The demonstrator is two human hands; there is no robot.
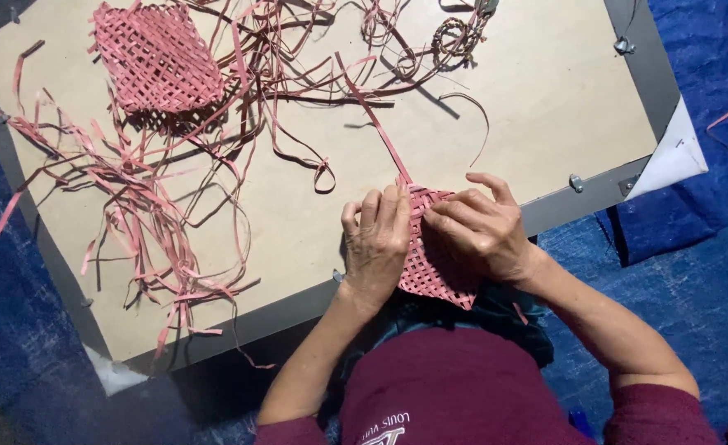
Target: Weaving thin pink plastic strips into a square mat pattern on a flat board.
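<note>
Both hands are clamped on a small pink woven mat [430,264] at the near edge of the surface [545,99], right in front of the person. Left hand [376,243] is curled over the mat's left side, fingers pressed down on the weave near its top corner. Right hand [479,227] is bent over the mat's upper right, fingertips pinching the weave; index finger lifted a bit. The mat's lower corner hangs past the surface edge, over the person's lap.

A long pink strip [372,115] runs up and left from the mat's top corner, across bare board.

Open room: the right half of the surface, from the hands to the far right corner, is mostly bare w/ only a thin curled strip [479,124]. Left half is crowded: a loose pile of pink strips [141,214] sprawls to the left edge, some ends spilling over it. A larger woven piece [158,58] lies far left, well apart from the hands. A small coiled ring [454,37] sits near the far edge. Grey frame [603,194] rims the board; blue floor covering [693,280] all round.
</note>
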